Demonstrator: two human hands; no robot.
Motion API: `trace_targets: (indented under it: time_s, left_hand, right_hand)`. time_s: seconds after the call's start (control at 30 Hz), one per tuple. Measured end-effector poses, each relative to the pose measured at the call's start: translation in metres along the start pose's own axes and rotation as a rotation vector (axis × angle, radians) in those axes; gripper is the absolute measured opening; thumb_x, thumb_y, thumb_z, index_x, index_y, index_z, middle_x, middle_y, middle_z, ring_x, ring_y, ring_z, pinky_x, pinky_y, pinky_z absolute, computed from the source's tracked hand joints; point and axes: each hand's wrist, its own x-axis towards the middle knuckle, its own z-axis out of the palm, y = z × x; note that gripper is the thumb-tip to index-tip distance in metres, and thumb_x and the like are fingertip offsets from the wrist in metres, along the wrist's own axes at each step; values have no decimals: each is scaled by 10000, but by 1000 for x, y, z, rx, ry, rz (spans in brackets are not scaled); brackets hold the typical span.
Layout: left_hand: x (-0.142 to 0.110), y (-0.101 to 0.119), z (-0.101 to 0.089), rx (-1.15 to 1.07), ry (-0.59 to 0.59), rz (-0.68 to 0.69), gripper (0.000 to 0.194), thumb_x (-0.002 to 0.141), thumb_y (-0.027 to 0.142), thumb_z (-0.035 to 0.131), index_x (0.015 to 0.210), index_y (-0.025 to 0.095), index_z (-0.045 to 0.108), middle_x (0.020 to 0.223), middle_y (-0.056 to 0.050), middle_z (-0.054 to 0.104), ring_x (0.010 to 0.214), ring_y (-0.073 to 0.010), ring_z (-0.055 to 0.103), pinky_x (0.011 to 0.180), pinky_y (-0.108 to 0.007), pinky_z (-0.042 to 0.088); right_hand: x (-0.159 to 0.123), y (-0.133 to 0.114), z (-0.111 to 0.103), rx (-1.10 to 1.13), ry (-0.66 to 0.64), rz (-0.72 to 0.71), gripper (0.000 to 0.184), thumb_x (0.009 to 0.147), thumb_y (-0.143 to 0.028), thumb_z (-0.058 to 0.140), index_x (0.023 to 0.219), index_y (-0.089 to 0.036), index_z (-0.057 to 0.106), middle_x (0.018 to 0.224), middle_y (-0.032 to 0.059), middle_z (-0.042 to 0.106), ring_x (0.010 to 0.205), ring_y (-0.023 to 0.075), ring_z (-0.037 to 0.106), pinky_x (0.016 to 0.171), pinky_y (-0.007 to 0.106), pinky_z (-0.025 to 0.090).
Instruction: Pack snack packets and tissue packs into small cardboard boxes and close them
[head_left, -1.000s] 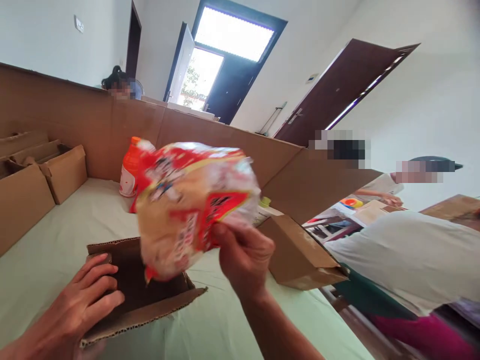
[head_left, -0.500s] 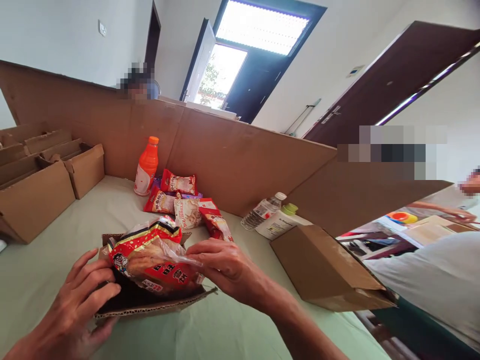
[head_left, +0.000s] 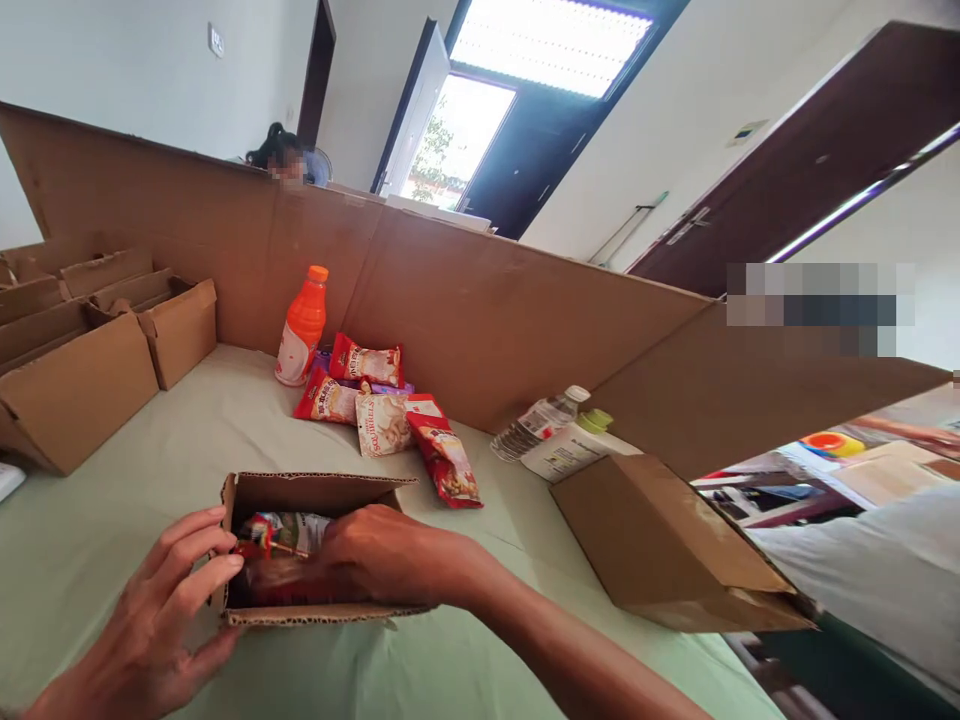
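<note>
A small open cardboard box (head_left: 315, 492) sits on the green table in front of me. My right hand (head_left: 390, 555) reaches into it and presses a red snack bag (head_left: 281, 540) down inside, fingers closed over the bag. My left hand (head_left: 161, 620) rests against the box's left wall with fingers spread, steadying it.
Several snack packets (head_left: 382, 420) and an orange drink bottle (head_left: 302, 325) lie behind the box by a tall cardboard partition (head_left: 480, 320). A water bottle (head_left: 536, 425), a white bottle (head_left: 570, 450), a closed carton (head_left: 667, 545) and open cartons (head_left: 82, 340) stand around. A person's light sleeve (head_left: 877, 570) is at right.
The snack bag came down from chest height into the box. My right hand followed it in and now pushes it below the rim. My left hand stayed on the box.
</note>
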Motion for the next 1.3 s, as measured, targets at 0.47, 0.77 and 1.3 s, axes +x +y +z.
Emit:
trace_targets:
  time_s: [0.47,0.77,1.3]
  left_hand:
    - [1,-10,11,-87,40,-36,465,880,78,612,1312,215,513,1285,-128,561,1365,-327,489,1059,-508,525]
    - [15,-21,0,-74,-13,-57,463,859,47,579,1277,237,529,1281,-105,586,1359,-287,522,1080,-443,525]
    - [2,-16,2,-115,-25,-171,621,877,102,562,1466,247,431,1515,-144,477,1415,-300,474,1123,-455,494]
  right_hand:
    - [-4,8,12,270,181,-30,441,947,-24,423,1190,-210,741,1219,70,746,1120,170,680,946,264,483]
    - [-8,7,-7,185,89,-10,423,911,-148,654,1332,-177,664,1302,102,706,1208,229,644,1023,323,476]
    - [-2,11,13,-228,-8,326,227,896,-93,567,933,-112,790,945,166,789,860,278,755,645,315,464]
